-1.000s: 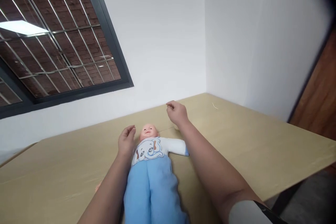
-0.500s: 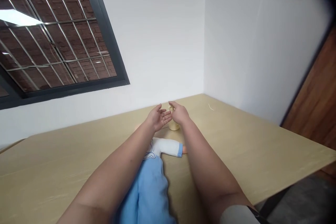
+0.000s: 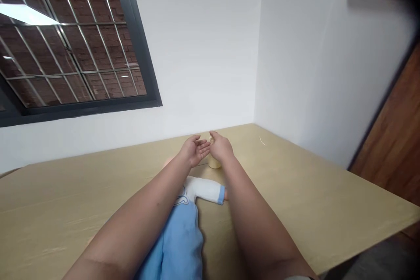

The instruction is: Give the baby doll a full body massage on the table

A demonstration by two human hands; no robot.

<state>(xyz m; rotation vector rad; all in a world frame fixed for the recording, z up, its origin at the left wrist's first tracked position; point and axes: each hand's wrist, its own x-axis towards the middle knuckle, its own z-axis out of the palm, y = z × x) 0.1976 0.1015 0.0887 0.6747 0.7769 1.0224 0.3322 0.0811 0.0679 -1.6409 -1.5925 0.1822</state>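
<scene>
My left hand [image 3: 196, 151] is open, with its palm turned up and its fingers stretched toward my right hand. My right hand [image 3: 222, 147] is beside it, with the thumb raised and apart; its other fingers are mostly hidden behind the hand. The fingertips of both hands are close together, and I cannot tell whether they touch. Just behind my right hand stands a pale yellow bottle [image 3: 215, 163], largely covered by the hand. Beneath my forearms lies a doll [image 3: 183, 227] in blue trousers and a white top with blue cuffs. My left arm hides most of its upper body.
The tan tabletop [image 3: 288, 192] meets white walls at its back and right sides. A thin pale strip [image 3: 263, 141] lies near the far corner. At upper left is a barred window [image 3: 78, 43], and a brown wooden panel [image 3: 390, 127] stands at the right.
The view has shifted slightly, so hands, bottle and doll appear a little lower and further left. Both hands keep nearly the same pose.
</scene>
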